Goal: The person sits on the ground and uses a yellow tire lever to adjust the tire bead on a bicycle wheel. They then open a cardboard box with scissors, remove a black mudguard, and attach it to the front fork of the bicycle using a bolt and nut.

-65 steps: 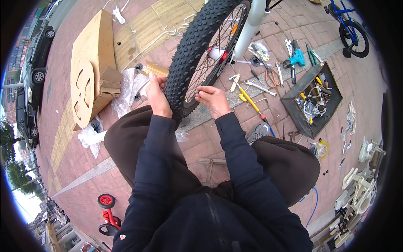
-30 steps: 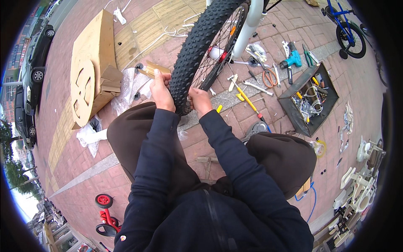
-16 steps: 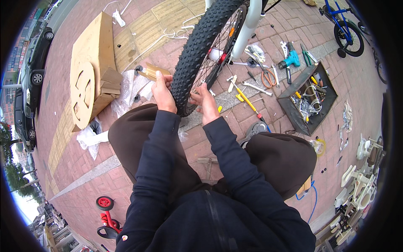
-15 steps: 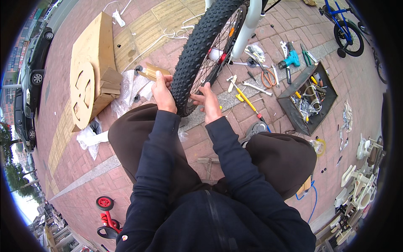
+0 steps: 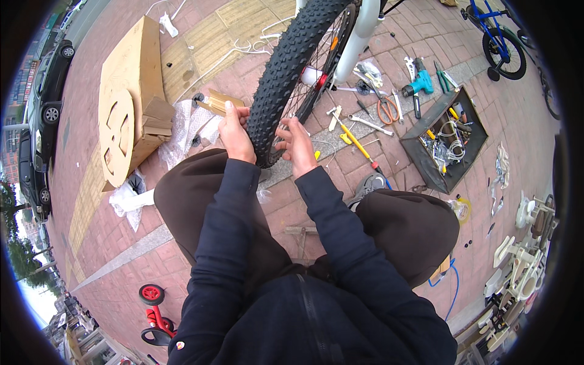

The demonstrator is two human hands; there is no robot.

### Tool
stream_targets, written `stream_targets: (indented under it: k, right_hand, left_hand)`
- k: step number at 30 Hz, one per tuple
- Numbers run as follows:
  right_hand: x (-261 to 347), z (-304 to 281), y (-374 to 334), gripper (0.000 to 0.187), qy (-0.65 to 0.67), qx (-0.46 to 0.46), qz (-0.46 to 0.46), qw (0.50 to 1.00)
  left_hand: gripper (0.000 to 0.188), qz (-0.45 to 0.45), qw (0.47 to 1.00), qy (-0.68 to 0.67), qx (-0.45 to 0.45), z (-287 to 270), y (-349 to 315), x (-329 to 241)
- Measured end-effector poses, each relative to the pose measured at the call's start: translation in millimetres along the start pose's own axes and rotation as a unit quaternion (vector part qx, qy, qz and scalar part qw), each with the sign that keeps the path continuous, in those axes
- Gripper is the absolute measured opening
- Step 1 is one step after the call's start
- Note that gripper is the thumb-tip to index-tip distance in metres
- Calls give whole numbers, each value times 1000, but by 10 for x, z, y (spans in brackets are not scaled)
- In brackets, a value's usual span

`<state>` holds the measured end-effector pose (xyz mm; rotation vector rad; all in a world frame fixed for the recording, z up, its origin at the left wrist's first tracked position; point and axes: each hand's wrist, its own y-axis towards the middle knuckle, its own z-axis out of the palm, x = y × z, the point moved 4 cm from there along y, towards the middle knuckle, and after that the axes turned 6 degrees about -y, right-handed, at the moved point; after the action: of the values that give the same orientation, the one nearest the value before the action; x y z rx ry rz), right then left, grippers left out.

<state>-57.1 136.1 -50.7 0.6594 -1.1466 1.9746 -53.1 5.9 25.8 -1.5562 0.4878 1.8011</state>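
Looks like an open-air bicycle work spot on a brick pavement [image 5: 137,258].
Has wrenches [image 5: 372,125], a drill [image 5: 420,82] and an open toolbox [image 5: 424,161] on the pavement near a bicycle wheel [image 5: 277,85], a small blue bicycle [image 5: 499,44] at upper right, and parked cars [image 5: 47,100] along a street [image 5: 90,31] at left.

We log the tire [image 5: 283,76] as matt black rubber, rough with raised knobs. Fork [image 5: 359,47]: smooth, glossy white finish. Box [image 5: 131,73]: matt brown cardboard, ragged along its lower edge. Plastic wrap [image 5: 179,135]: thin, see-through, crinkled, with shiny highlights. Wrench [image 5: 372,125]: smooth, bright metal. Drill [image 5: 421,83]: teal plastic body. We read the toolbox [image 5: 421,159] as dark, dull metal with a worn surface. Trousers [image 5: 201,198]: soft brown cloth, matt. Jacket [image 5: 222,219]: dark navy cloth, matt, lightly creased. Paving [image 5: 137,252]: we note pink, matt blocks. Car [image 5: 52,100]: glossy black paint.
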Motion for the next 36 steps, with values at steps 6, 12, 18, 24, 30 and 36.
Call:
stream_targets:
  k: [6,12,18,24,30,36]
  right_hand:
    - [-9,-136,20,38,50,-91,-6,995]
    - [-35,-68,57,41,-21,-16,34,999]
    - [4,-135,105,23,8,-5,-41,999]
    - [-277,-56,208,23,25,94,53,994]
    - [-315,-49,247,20,61,153,52,985]
    - [-350,-66,263,22,13,75,63,995]
  left_hand:
    - [51,44,998,46,9,-27,22,0]
    - [51,-1,1000,-8,29,-17,16,72]
    - [51,5,999,19,27,-33,35,88]
    - [52,-11,999,-1,38,-29,21,160]
    - [48,-4,999,10,47,-38,23,196]
    - [49,-28,999,-19,38,-7,-10,208]
